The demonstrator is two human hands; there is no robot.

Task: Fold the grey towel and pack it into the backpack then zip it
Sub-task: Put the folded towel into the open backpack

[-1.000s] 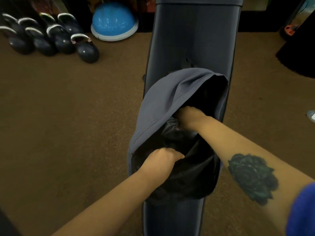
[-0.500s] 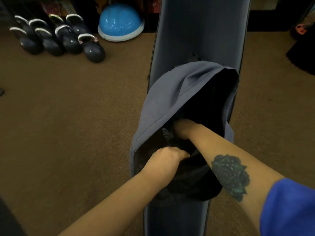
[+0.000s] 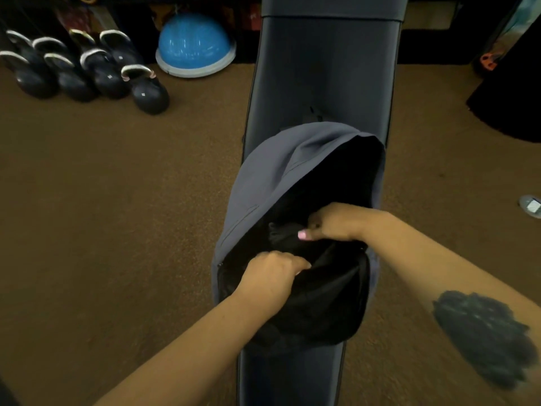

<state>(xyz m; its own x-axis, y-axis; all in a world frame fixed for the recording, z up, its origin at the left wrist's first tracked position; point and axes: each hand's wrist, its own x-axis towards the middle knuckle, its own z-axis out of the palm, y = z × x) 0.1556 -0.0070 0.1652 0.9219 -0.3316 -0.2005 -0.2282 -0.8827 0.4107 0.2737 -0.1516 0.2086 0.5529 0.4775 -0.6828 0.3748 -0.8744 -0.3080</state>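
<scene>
A grey backpack [image 3: 263,183] with a black lining lies open on a dark padded bench [image 3: 322,68], its mouth facing me. My left hand [image 3: 270,276] is closed on the near black edge of the opening and holds it up. At the mouth of the bag, my right hand [image 3: 336,221] pinches a dark bunched cloth [image 3: 282,237], which looks like the grey towel. Most of that cloth is hidden in the dark interior.
Brown carpet [image 3: 117,230] surrounds the narrow bench. Several black kettlebells [image 3: 146,92] and a blue half-dome balance trainer [image 3: 194,45] sit at the far left. A dark object [image 3: 509,98] stands at the far right, with a small pale item [image 3: 531,204] on the floor.
My right hand has drawn back from deep inside the bag to its mouth. My left hand keeps its grip on the near edge. The view shifted slightly.
</scene>
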